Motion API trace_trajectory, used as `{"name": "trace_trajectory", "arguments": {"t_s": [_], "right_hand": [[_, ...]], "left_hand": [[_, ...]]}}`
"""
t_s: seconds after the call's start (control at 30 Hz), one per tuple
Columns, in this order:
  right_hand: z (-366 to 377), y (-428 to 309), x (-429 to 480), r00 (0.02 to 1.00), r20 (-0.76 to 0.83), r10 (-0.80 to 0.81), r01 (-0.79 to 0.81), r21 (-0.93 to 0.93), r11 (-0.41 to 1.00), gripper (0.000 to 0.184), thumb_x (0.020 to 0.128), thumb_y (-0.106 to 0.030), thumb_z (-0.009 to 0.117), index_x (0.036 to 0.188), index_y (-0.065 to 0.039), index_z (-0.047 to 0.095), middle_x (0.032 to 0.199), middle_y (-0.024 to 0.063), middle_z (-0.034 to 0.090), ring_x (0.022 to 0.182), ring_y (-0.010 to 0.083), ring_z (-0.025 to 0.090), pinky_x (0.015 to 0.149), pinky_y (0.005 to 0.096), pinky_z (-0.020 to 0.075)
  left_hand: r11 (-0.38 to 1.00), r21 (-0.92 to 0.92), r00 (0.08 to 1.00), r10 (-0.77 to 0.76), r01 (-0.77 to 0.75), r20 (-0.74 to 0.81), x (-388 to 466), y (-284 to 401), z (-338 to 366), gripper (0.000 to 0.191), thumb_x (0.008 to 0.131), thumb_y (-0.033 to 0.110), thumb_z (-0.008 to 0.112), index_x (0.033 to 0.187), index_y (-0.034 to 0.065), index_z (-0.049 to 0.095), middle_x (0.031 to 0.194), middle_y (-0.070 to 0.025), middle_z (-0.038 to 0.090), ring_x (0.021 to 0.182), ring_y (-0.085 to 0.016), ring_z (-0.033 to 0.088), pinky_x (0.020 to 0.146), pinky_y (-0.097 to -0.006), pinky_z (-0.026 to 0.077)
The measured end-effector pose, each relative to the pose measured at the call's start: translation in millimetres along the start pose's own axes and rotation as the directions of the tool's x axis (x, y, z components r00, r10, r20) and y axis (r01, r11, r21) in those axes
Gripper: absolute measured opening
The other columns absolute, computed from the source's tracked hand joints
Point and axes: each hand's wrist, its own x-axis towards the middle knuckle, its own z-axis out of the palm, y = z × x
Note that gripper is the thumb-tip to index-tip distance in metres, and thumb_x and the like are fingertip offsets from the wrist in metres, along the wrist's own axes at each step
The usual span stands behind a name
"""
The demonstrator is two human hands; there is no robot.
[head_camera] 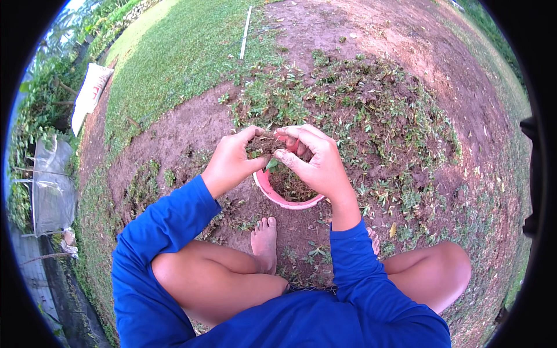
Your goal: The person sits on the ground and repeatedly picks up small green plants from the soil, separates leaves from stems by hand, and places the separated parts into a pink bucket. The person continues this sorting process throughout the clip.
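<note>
A clump of soil and small weeds point(263, 145) is held above a pink plastic bucket point(287, 203). My left hand point(233, 158) grips the clump's left side between thumb and fingers. My right hand point(314, 155) curls around its right side, the fingers dusted with soil; whether it grips the clump firmly is hard to tell. Below the fingers hangs a green leaf point(272, 164). Inside the bucket lie soil and plant bits point(293, 187); the hands hide its far rim.
Uprooted weeds point(387, 117) cover the bare soil beyond and right of the bucket. A white strip point(246, 32) lies on the grass ahead. At the far left are a white printed sack point(90, 93) and a translucent sheet point(53, 187). My bare foot point(263, 243) is near the bucket.
</note>
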Motion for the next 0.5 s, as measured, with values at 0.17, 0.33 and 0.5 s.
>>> {"name": "trace_trajectory", "arguments": {"t_s": [0.17, 0.33, 0.5], "right_hand": [[21.7, 11.6, 1.1, 0.977, -0.209, -0.035, 0.033, -0.016, 0.999, 0.015, 0.088, -0.004, 0.075, 0.101, 0.002, 0.075, 0.097, 0.0130, 0.075, 0.085, 0.0185, 0.071, 0.074, 0.0317, 0.0548], [5.9, 29.0, -0.1, 0.963, -0.263, -0.063, 0.029, -0.128, 0.991, 0.012, 0.093, -0.006, 0.072, 0.100, 0.003, 0.072, 0.088, 0.0091, 0.073, 0.072, 0.0131, 0.067, 0.065, 0.0301, 0.0527], [-20.6, 29.9, 0.6, 0.983, -0.122, 0.139, -0.137, 0.021, 0.990, 0.012, 0.091, -0.004, 0.072, 0.101, 0.003, 0.072, 0.092, 0.0049, 0.072, 0.074, 0.0099, 0.065, 0.066, 0.0288, 0.0525]], "left_hand": [[1.000, 0.007, 1.000, 0.002, -0.001, -0.031, 1.9, 9.6, 2.6, 0.058, 0.074, 0.012, 0.080, 0.127, 0.0020, 0.059, 0.102, -0.0195, 0.074, 0.092, -0.027, 0.075, 0.082, -0.0384, 0.057], [0.991, 0.006, 0.991, -0.133, 0.133, 0.009, 1.2, 5.1, 1.1, 0.068, 0.072, 0.013, 0.082, 0.132, 0.0012, 0.053, 0.101, -0.0179, 0.072, 0.092, -0.025, 0.073, 0.083, -0.0379, 0.056], [0.983, -0.042, 0.984, -0.175, 0.177, 0.047, -2.2, 2.9, -1.4, 0.067, 0.071, 0.011, 0.083, 0.131, 0.0012, 0.053, 0.100, -0.0170, 0.073, 0.090, -0.024, 0.073, 0.081, -0.0381, 0.056]]}}
